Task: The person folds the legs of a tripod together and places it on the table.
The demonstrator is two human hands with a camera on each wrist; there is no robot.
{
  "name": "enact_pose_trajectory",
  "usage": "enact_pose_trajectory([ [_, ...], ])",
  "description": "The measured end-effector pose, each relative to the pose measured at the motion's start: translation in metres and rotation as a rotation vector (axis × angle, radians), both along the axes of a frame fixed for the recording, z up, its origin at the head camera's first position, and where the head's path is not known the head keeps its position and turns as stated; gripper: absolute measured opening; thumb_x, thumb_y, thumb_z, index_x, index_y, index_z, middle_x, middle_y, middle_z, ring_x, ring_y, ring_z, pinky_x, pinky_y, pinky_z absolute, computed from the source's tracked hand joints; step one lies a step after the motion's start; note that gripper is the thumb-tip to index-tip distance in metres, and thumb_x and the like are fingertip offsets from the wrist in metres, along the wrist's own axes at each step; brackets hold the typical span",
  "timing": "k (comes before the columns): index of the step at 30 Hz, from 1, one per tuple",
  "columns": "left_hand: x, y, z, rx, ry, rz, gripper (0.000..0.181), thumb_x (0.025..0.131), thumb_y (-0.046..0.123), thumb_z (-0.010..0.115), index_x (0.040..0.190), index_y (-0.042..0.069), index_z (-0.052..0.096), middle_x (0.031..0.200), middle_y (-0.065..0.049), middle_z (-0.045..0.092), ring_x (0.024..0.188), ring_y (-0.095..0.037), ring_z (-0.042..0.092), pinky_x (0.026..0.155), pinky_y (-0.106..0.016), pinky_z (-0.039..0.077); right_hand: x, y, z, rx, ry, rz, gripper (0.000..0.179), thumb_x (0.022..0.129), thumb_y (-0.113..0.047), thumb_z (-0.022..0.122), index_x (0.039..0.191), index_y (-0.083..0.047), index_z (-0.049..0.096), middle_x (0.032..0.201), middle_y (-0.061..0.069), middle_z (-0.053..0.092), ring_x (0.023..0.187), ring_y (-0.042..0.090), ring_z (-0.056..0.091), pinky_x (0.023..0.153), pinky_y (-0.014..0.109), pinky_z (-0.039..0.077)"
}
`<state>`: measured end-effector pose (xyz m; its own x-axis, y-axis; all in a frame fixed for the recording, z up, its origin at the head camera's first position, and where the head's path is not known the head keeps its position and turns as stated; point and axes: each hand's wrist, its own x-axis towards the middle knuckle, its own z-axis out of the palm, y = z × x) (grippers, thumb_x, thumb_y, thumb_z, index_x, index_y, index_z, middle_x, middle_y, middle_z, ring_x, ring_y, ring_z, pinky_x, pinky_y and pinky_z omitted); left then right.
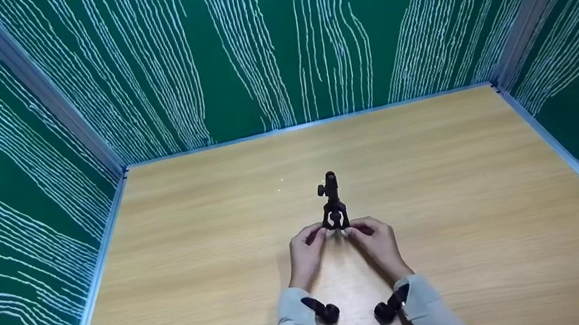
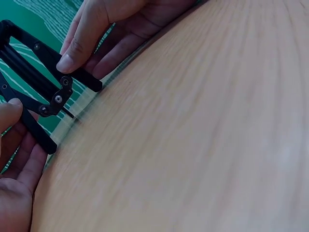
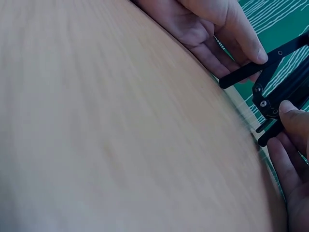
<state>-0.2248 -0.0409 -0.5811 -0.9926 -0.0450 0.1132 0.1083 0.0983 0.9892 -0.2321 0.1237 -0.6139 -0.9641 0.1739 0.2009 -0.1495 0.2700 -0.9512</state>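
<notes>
A small black tripod point(image 1: 333, 202) stands in front of me, its top knob and side screw uppermost and its legs partly spread. My left hand point(image 1: 307, 253) pinches one leg near its foot between thumb and fingers. On the other side, my right hand point(image 1: 378, 244) holds another leg the same way. In the left wrist view, two legs slant apart, joined by hinged braces point(image 2: 58, 99) around a centre column. The left thumb presses along its leg in the right wrist view, where the right hand point(image 3: 294, 159) is cut off by the frame edge.
The pale wooden table point(image 1: 192, 247) is bordered by a light metal frame point(image 1: 307, 125). Green walls point(image 1: 230, 79) with white wavy lines rise on the far side, left and right. A few tiny specks point(image 1: 279, 189) lie beyond the tripod. Black camera mounts point(image 1: 327, 313) sit at both wrists.
</notes>
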Motion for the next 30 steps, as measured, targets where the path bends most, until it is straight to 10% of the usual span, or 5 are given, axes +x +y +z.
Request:
enact_pose_trajectory([
  [18, -0.011, -0.009, 0.012, -0.083, 0.022, -0.117, 0.018, 0.091, 0.000, 0.060, 0.105, -0.010, 0.066, 0.104, -0.024, 0.068, 0.098, -0.031, 0.065, 0.085, -0.022, 0.052, 0.004, -0.006, 0.002, 0.004, -0.070, 0.000, 0.018, 0.081, -0.003, 0.074, 0.097, 0.003, 0.071, 0.097, 0.019, 0.072, 0.084, 0.022, 0.069, 0.075, 0.015, 0.051],
  [30, -0.018, -0.011, 0.013, -0.111, 0.038, -0.155, 0.017, 0.092, -0.002, 0.057, 0.104, -0.010, 0.066, 0.103, -0.023, 0.068, 0.097, -0.033, 0.064, 0.085, -0.025, 0.052, 0.011, -0.009, 0.000, 0.013, 0.001, 0.055, 0.018, 0.079, -0.011, 0.078, 0.094, -0.003, 0.072, 0.092, 0.012, 0.073, 0.081, 0.011, 0.065, 0.076, 0.019, 0.053],
])
